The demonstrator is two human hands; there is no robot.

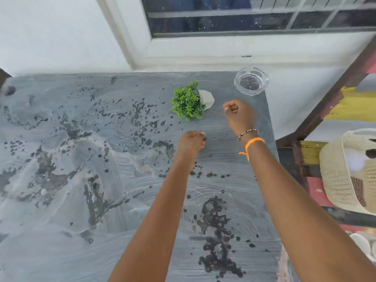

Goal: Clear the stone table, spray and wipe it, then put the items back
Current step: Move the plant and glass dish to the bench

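On the far right of the wiped tabletop (pixel 122 200), plant (pixel 190 101) and glass bowl (pixel 250 80) are back; left hand (pixel 190 142) and right hand (pixel 240 113) hover curled, holding nothing, probably just released.

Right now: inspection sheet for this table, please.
Surface: stone table shows swirled wipe streaks and dark wet-looking blotches.
Job's things: small potted plant lying on its side; glass bowl upright at the far right corner.
Clutter: nothing seen.
Hands: left hand and right hand both curled above the table, holding nothing visible.
Cables: nothing seen.
Surroundings: window behind; cream basket beside a painted frame at right.
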